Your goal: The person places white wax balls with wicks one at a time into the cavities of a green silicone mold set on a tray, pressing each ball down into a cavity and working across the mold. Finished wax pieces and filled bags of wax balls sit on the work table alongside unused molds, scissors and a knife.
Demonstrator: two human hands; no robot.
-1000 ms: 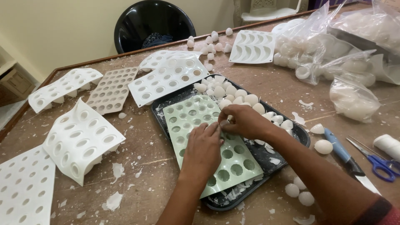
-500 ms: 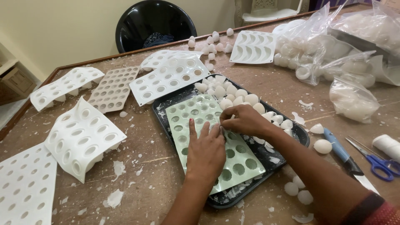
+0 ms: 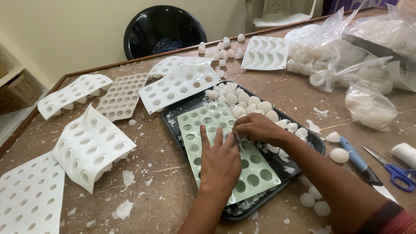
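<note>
Now, from the head camera, your left hand [image 3: 220, 161] has slid a little lower on the pale green mould [image 3: 225, 151] than half a second ago, its fingers spread flat and pressing the sheet down, holding nothing. Your right hand [image 3: 255, 128] has stayed at the mould's far right edge, fingers bunched together as if pinching something small; what sits between them is hidden by your knuckles, so you cannot tell whether they grip a piece or only the mould's rim. The mould lies in the black tray [image 3: 312, 143] near the middle of the table [image 3: 173, 182], tilted slightly across it, and your hands cover part of its round cavities. Behind your right hand, a heap of white egg-shaped pieces [image 3: 247, 100] fills the tray's far end, smooth and matte like wax or soap. White flexible moulds with round holes [image 3: 177, 84] lie towards the table's far left, one bent into a tent shape [image 3: 91, 145] at the left edge, another cut off at the near left corner. Clear plastic bags [image 3: 368, 104] of more white pieces sit at the far right corner, crinkled and glossy. Blue-handled scissors [image 3: 396, 173] and a blue-handled knife [image 3: 359, 160] lie at the right edge, the knife's blade partly hidden by your arm. White flakes litter the brown tabletop.
</note>
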